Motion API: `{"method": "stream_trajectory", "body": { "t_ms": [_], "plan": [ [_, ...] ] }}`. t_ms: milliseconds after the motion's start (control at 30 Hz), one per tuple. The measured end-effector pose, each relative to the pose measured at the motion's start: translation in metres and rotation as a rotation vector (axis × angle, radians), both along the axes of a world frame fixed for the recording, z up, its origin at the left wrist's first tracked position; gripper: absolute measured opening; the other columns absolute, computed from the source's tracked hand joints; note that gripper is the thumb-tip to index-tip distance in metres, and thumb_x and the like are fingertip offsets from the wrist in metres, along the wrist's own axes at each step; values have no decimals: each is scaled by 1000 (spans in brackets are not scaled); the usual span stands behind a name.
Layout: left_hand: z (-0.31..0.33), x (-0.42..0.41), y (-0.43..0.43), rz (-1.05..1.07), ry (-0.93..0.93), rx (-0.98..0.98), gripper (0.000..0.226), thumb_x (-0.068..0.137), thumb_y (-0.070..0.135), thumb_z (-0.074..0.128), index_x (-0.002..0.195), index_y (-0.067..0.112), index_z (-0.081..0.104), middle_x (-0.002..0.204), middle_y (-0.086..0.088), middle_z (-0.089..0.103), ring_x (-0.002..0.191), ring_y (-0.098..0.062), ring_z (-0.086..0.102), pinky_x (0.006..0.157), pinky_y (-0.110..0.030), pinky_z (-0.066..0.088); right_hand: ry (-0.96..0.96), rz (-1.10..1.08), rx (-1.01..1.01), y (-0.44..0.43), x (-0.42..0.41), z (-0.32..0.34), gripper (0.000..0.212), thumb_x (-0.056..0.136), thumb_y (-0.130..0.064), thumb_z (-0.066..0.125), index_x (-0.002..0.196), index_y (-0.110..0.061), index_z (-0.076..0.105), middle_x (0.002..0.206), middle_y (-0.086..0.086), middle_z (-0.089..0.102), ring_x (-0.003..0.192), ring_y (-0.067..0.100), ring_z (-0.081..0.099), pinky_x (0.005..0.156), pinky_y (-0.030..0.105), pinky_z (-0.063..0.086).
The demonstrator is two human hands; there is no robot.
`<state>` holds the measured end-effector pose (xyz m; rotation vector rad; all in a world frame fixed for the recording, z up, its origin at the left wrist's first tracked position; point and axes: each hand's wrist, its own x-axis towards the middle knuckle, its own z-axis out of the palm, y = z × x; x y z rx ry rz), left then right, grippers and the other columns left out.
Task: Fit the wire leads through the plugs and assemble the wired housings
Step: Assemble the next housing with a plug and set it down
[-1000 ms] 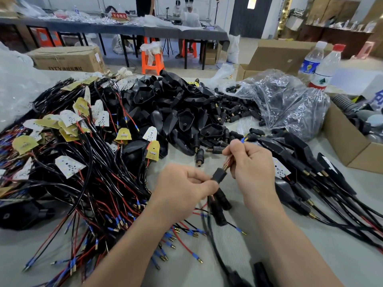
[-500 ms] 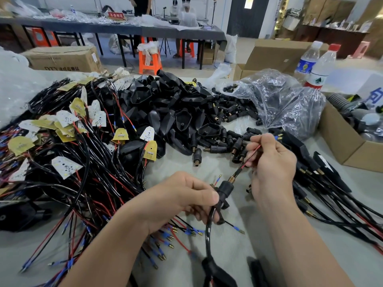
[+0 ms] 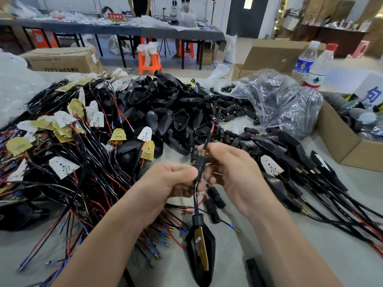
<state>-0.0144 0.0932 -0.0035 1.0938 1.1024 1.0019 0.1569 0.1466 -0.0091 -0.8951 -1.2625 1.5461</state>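
Note:
A black cable [image 3: 195, 195] runs up from a black pointed housing [image 3: 200, 251] with a yellow board inside, hanging low over the table. My left hand [image 3: 167, 185] pinches the cable just below a black plug [image 3: 200, 161] threaded on it. My right hand [image 3: 232, 172] holds the plug and the copper spring [image 3: 203, 151] above it. The red and black leads [image 3: 211, 127] stick up out of the plug, ending in small metal terminals.
Wired boards with red and black leads [image 3: 68, 154] pile up at the left. Empty black housings [image 3: 165, 112] and loose plugs [image 3: 234, 112] heap in the middle, beside a plastic bag [image 3: 279, 104]. Finished assemblies [image 3: 300, 168] lie at the right, near a cardboard box [image 3: 342, 146] and two bottles [image 3: 317, 65].
The leads have been pulled further through the plug, which now sits lower on the cable. The housing at the cable's end has risen into view. My right hand came back to the plug.

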Motion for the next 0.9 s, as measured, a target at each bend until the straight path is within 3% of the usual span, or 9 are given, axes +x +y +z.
{"method": "stream_trajectory", "body": {
  "t_ms": [100,233,333,500,600,700,800,900],
  "plan": [
    [-4,0,1,25,105,18,21,94,17,66,84,16,84,82,-7,78,77,-14,70,75,-25,57,-60,-53,36,-1,-3,-1,28,101,-13,57,83,-13,78,71,6,65,55,13,52,49,22,39],
    [-6,6,4,66,231,20,17,95,18,71,85,20,85,86,-6,80,78,-9,71,71,-17,55,24,-229,13,2,-6,0,35,99,-5,57,71,-12,76,71,10,66,51,11,47,46,19,36],
    [-8,8,6,54,279,34,12,92,20,74,87,19,85,86,-2,81,80,-9,73,73,-19,57,94,-350,-14,4,-5,1,34,100,-4,57,71,-10,74,71,14,64,49,11,47,44,19,36],
    [-11,12,3,2,396,62,7,88,28,79,86,30,85,87,11,80,87,0,73,86,-24,54,158,-546,-52,13,6,1,29,102,-7,56,78,-7,72,64,5,66,48,9,48,44,18,38],
    [-13,11,3,32,422,51,10,83,29,85,93,28,85,90,13,80,92,-2,74,94,-30,56,234,-610,-55,18,14,1,29,104,-10,53,81,-7,70,65,3,66,46,8,48,44,20,36],
    [-14,11,2,81,419,41,16,83,28,84,98,25,83,89,9,80,89,-5,76,93,-32,57,244,-498,-81,16,15,1,30,106,-20,52,84,-9,70,70,6,70,52,11,54,49,23,43],
    [-13,12,1,171,375,46,8,85,25,82,92,29,80,84,9,80,83,-7,76,84,-32,59,-24,-146,-83,10,11,-4,28,90,-38,66,93,-12,76,89,8,76,74,16,65,63,31,55],
    [-14,12,3,281,370,78,8,85,24,81,91,30,79,82,10,80,78,-8,76,81,-32,62,-254,103,25,1,5,-10,18,86,-23,68,98,-15,77,99,17,75,88,23,68,79,44,57]
  ]
}}
